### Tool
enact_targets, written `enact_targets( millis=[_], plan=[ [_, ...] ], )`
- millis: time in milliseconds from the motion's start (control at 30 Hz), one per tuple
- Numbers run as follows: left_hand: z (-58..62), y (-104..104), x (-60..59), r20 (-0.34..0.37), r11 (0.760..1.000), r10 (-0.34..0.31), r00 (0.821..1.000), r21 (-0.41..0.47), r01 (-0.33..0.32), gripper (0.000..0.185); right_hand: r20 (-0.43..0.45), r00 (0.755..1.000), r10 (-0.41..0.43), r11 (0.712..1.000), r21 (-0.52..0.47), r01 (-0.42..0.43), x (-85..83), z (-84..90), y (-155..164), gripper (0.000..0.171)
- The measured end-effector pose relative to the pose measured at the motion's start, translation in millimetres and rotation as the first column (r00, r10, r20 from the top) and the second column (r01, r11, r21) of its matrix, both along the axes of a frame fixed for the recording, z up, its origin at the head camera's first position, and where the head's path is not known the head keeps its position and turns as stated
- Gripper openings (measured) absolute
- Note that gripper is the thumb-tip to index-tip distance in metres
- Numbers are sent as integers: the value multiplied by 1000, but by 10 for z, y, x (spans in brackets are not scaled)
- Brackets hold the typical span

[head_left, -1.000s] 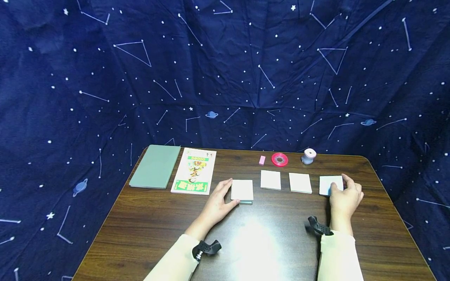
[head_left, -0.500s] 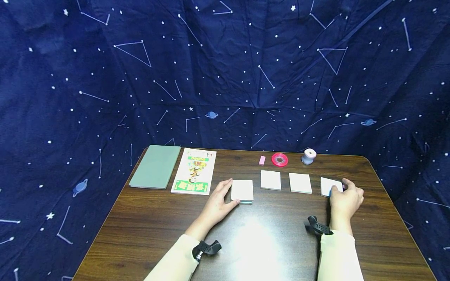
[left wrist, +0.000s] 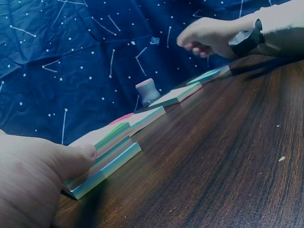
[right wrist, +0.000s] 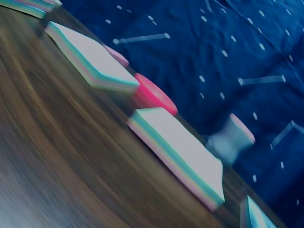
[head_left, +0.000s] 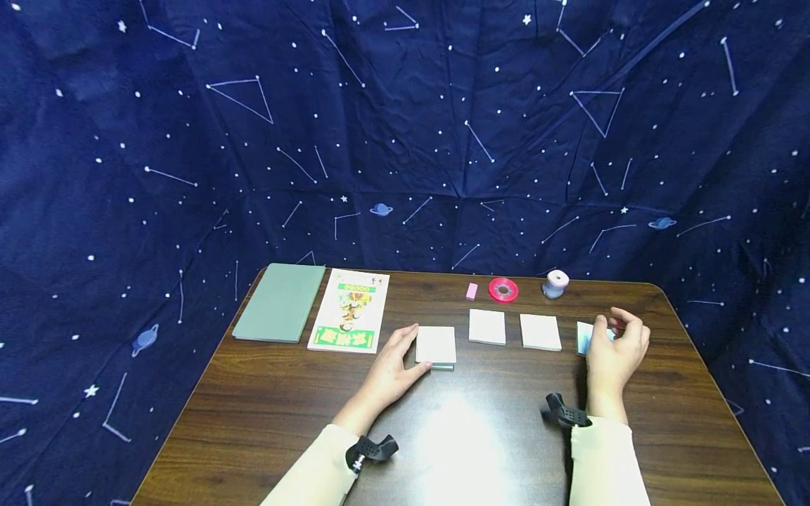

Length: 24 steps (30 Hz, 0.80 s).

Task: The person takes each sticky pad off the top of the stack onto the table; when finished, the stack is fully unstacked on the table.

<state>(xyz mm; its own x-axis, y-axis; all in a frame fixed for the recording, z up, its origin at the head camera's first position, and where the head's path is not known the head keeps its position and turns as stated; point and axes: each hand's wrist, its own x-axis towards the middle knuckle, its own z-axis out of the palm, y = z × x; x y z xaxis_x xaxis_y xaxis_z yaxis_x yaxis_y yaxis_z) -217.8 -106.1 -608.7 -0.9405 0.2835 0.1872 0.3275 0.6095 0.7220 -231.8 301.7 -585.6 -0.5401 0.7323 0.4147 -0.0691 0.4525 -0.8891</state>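
In the head view my left hand (head_left: 390, 372) holds a stack of square note pads (head_left: 436, 346) by its left side, thumb at the front edge and fingertips at the back left corner. The left wrist view shows the stack's coloured edges (left wrist: 111, 159) beside the thumb. My right hand (head_left: 615, 355) is raised over the rightmost note pad (head_left: 583, 339), fingers loosely curled, with nothing visible in them. That pad's top looks light blue; whether from shadow or its own colour, I cannot tell. Two more note pads, a middle one (head_left: 486, 327) and another (head_left: 541, 332), lie between the hands.
Behind the pads are a pink eraser-like block (head_left: 472, 291), a red ring-shaped roll (head_left: 503, 289) and a small white-and-grey spool-like object (head_left: 555, 284). A green folder-like cover (head_left: 280, 302) and a printed booklet (head_left: 350, 310) lie at the left. The wooden table (head_left: 506, 393) meets a dark starry curtain.
My right hand has lifted off the rightmost pad and shifted slightly left, its fingers loosening. That pad turned a little, and its top went from white to bluish. My left hand stayed put.
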Motion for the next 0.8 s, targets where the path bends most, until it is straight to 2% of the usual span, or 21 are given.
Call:
enact_targets(
  millis=[100, 200, 300, 367, 433, 533, 667, 800],
  plan=[
    [-5, -4, 3, 8, 1000, 1, 1000, -4, -1, 83, -111, 989, 100, 995, 35, -96, -33, 45, -145, 30],
    [-8, -2, 4, 11, 1000, 5, 1000, -6, -5, 82, -153, 964, 215, 976, 48, -210, -51, 137, -344, 32],
    [-9, -1, 8, 12, 1000, 9, 1000, -6, -9, 82, -166, 923, 347, 937, 35, -347, 5, 337, -638, 35],
    [-11, -2, 15, 8, 1000, 6, 1000, -5, -6, 82, -170, 888, 428, 902, 15, -432, 58, 466, -837, 36],
    [-16, -7, 20, 0, 1000, 3, 1000, -6, -3, 82, -178, 846, 503, 861, 11, -509, 78, 502, -1000, 38],
    [-17, -10, 19, -6, 1000, 1, 1000, -9, -1, 82, -181, 781, 598, 795, 11, -606, 25, 364, -1160, 40],
    [-12, -6, 13, 2, 1000, 4, 1000, -4, -4, 82, -125, 686, 717, 692, 12, -721, -24, 118, -1344, 45],
    [-8, -6, 15, 7, 1000, 2, 1000, -2, -2, 82, -66, 611, 789, 609, -45, -792, 8, -28, -1497, 48]
  ],
)
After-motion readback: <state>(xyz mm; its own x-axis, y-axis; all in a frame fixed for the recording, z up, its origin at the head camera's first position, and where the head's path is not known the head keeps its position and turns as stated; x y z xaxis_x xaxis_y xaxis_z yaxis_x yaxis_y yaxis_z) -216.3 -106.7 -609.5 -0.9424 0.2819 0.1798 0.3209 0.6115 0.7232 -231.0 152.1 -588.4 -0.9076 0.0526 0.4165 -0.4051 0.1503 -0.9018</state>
